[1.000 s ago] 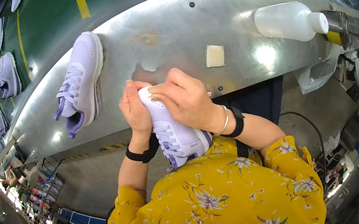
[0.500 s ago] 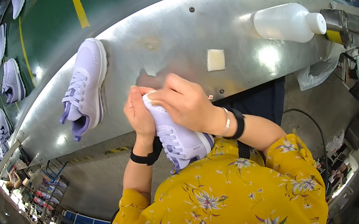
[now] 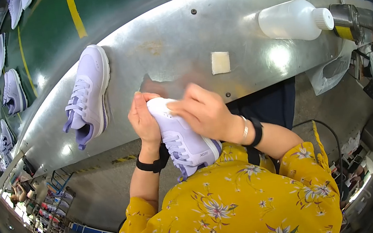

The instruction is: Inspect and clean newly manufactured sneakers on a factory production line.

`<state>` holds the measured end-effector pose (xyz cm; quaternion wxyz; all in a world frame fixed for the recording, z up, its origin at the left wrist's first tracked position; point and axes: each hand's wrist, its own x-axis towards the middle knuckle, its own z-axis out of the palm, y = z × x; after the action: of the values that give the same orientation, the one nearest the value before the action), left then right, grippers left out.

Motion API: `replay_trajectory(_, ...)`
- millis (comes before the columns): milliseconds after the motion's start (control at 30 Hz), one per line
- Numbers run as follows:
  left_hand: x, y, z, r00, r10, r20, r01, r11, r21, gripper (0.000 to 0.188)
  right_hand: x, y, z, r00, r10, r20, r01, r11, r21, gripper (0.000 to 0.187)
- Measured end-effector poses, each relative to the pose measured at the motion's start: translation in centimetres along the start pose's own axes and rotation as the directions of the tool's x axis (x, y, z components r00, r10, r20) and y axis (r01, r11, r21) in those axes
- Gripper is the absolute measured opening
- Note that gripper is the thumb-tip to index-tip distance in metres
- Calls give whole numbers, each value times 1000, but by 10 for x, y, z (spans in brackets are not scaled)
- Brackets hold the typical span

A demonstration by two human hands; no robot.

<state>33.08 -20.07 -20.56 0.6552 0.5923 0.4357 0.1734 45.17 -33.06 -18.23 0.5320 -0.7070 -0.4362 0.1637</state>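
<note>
A lavender sneaker point(image 3: 175, 131) is propped against my yellow flowered top, its toe pointing away from me. My left hand point(image 3: 144, 121) is closed round the left side of its toe. Near the right of the toe, my right hand point(image 3: 211, 113) has its fingers pinched together, slightly blurred; whatever sits between them is too small or hidden to name. Another lavender sneaker point(image 3: 90, 79) rests on the metal table to the left, toe away from me. A small cream-coloured square pad point(image 3: 220, 62) lies flat on the table beyond my right hand.
On the right of the metal table point(image 3: 162, 31) a translucent white-capped bottle point(image 3: 289, 21) lies on its side by a dark metal can point(image 3: 345, 25). Past the table's curved far edge runs a green conveyor belt point(image 3: 48, 33) carrying several sneakers. A plastic bag point(image 3: 330, 73) hangs at the right.
My right hand has moved right and a little down, back from the tip of the toe, baring more of it. My left hand keeps its hold on the sneaker.
</note>
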Motion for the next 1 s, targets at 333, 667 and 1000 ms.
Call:
replay_trajectory(333, 1, 1, 1, 999, -10, -33, 9, 1000, -15, 52, 17, 7, 17, 998, 40, -41, -33, 986, 162, 10)
replay_trajectory(667, 0, 5, 2, 1000, 3, 5, -3, 1000, -30, 50, 9, 9, 7, 996, 76, -48, -72, 994, 81, 13)
replay_trajectory(1000, -4, 2, -3, 1000, -4, -12, 3, 998, -69, 50, -30, -6, -15, 991, 130, -12, -129, 988, 81, 13)
